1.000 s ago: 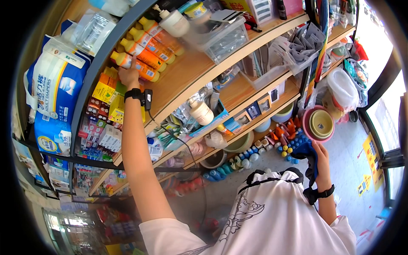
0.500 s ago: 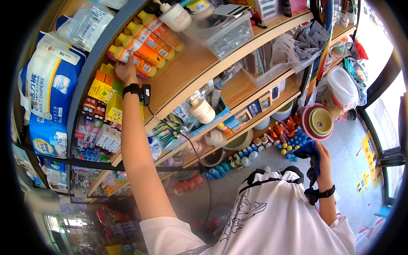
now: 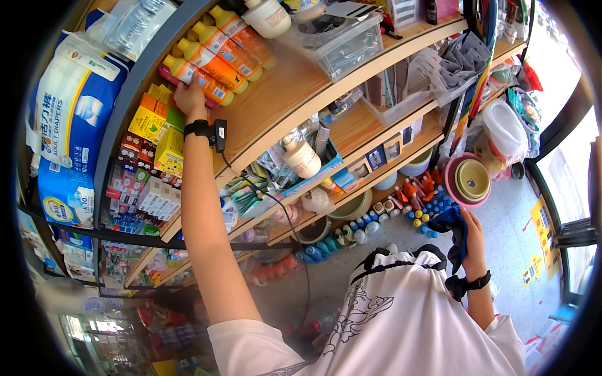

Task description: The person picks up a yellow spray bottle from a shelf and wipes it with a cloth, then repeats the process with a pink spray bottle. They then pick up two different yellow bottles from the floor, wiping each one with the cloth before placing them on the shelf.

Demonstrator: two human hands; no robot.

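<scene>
My left hand (image 3: pixel 190 99) is on the top shelf, its fingers closed against the nearest orange bottle (image 3: pixel 208 85), which lies with its yellow cap toward the shelf's left edge. More orange bottles (image 3: pixel 221 64) lie side by side just beyond it. Part of a pink item (image 3: pixel 168 75) shows beside the held bottle, mostly hidden by my hand. Low on the right, my right hand (image 3: pixel 475 247) grips a bunched dark blue and black cloth (image 3: pixel 453 227).
White pump bottles (image 3: pixel 268 19) and a clear plastic bin (image 3: pixel 351 47) share the shelf (image 3: pixel 282 75). Small boxes (image 3: pixel 147 122) and diaper packs (image 3: pixel 78 106) are at the left. Nested basins (image 3: pixel 471 180) and more bottles (image 3: pixel 433 203) stand on the floor. A cable (image 3: pixel 266 193) hangs from my left wrist.
My left hand and the nearest orange bottle have shifted slightly toward the other bottles, exposing more of the pink item. The view has shifted a little. My right hand still holds the cloth.
</scene>
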